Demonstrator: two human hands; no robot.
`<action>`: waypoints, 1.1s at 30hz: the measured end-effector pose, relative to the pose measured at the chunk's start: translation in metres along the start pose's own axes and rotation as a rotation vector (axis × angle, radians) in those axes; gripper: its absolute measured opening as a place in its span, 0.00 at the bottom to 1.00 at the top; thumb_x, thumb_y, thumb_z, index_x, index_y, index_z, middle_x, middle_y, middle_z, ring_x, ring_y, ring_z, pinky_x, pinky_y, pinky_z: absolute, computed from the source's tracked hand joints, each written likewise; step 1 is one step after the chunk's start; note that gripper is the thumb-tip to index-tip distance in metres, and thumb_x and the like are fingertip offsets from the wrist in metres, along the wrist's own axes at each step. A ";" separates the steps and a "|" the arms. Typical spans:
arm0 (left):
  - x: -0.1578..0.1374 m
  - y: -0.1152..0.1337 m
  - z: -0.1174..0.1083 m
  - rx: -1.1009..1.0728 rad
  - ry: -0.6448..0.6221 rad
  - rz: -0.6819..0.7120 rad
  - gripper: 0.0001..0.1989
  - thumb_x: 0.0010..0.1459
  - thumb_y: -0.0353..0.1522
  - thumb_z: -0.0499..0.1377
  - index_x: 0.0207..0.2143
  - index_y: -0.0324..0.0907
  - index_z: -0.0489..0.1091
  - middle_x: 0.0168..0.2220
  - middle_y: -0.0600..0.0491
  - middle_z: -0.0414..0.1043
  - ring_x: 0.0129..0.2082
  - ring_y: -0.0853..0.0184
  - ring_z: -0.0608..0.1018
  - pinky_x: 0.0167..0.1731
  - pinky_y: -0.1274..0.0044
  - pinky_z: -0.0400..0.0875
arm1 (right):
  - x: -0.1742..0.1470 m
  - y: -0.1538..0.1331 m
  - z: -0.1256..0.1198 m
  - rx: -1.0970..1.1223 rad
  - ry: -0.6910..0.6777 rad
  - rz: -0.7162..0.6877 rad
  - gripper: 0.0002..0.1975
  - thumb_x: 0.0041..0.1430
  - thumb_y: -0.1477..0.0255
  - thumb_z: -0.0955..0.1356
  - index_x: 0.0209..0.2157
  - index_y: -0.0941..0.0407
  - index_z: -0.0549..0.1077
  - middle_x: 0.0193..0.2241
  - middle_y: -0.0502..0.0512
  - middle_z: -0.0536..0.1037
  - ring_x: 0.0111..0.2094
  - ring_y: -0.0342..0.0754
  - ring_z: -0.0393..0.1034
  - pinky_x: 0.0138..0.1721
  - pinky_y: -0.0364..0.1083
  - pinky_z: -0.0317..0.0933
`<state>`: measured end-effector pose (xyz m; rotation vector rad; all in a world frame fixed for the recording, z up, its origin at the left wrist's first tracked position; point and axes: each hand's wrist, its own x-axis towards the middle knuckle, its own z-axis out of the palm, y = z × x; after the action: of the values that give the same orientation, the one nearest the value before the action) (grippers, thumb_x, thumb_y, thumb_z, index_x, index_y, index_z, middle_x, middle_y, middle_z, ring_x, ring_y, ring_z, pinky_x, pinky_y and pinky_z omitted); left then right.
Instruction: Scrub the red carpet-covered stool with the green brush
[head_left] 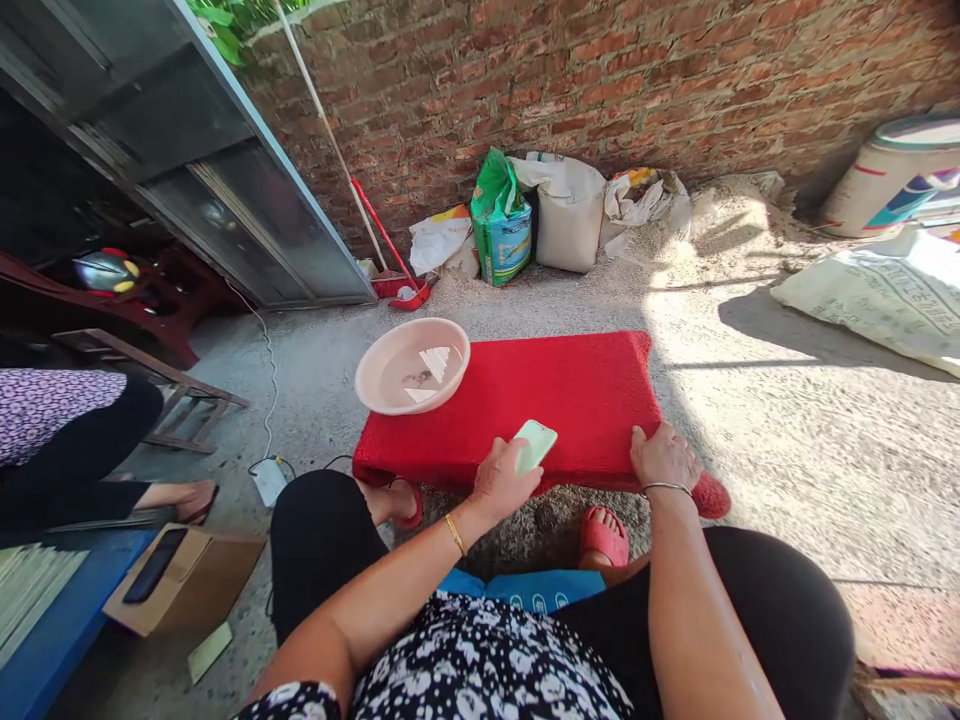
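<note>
Along the brick wall (450,100), 1 green bag (501,238) stands between 1 red dustpan (421,294) and 1 pale sack (570,222).

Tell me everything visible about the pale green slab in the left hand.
The flat pale green slab, rectangular with rounded corners, looks smooth, material unclear. The bare left hand grasps it, partly covering its left side. Its exposed end points forward and right over the textured red cloth; contact there is unclear.
</note>
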<state>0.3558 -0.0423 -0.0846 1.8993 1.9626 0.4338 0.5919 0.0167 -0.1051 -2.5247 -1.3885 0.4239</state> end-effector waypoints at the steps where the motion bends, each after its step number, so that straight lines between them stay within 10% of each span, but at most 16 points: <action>1: -0.009 0.012 0.007 -0.031 -0.060 0.068 0.23 0.50 0.41 0.62 0.49 0.52 0.66 0.41 0.52 0.67 0.39 0.63 0.73 0.41 0.73 0.69 | 0.000 0.000 0.000 -0.002 -0.001 -0.001 0.27 0.62 0.59 0.57 0.52 0.65 0.64 0.48 0.75 0.70 0.50 0.64 0.66 0.48 0.59 0.56; 5: -0.028 0.035 0.015 -0.168 -0.235 0.204 0.23 0.47 0.40 0.64 0.48 0.53 0.67 0.40 0.55 0.68 0.37 0.65 0.73 0.40 0.74 0.70 | 0.000 -0.001 0.000 -0.024 0.001 -0.004 0.27 0.62 0.58 0.57 0.53 0.66 0.63 0.48 0.76 0.70 0.50 0.65 0.66 0.48 0.59 0.56; 17: 0.049 -0.055 -0.051 0.108 0.188 -0.342 0.24 0.56 0.42 0.57 0.54 0.45 0.63 0.45 0.46 0.67 0.44 0.58 0.74 0.42 0.70 0.68 | -0.002 -0.002 -0.003 -0.025 0.020 -0.009 0.26 0.62 0.59 0.58 0.52 0.66 0.64 0.46 0.75 0.71 0.48 0.64 0.67 0.47 0.59 0.56; 28: -0.026 0.039 0.016 -0.061 -0.235 0.238 0.22 0.49 0.42 0.63 0.48 0.53 0.68 0.40 0.54 0.67 0.36 0.65 0.74 0.38 0.74 0.70 | -0.001 -0.001 0.002 -0.032 0.020 -0.010 0.27 0.63 0.60 0.57 0.54 0.66 0.62 0.47 0.76 0.70 0.49 0.64 0.67 0.47 0.59 0.56; 33: -0.006 0.021 0.000 -0.174 -0.062 0.115 0.19 0.51 0.39 0.62 0.46 0.49 0.69 0.38 0.54 0.68 0.38 0.65 0.74 0.42 0.74 0.69 | -0.002 -0.003 -0.001 -0.042 0.027 -0.010 0.26 0.62 0.60 0.58 0.53 0.66 0.64 0.46 0.75 0.71 0.48 0.64 0.67 0.48 0.59 0.56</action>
<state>0.3747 -0.0475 -0.0747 1.8963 1.7230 0.5521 0.5888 0.0160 -0.1025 -2.5462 -1.4136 0.3607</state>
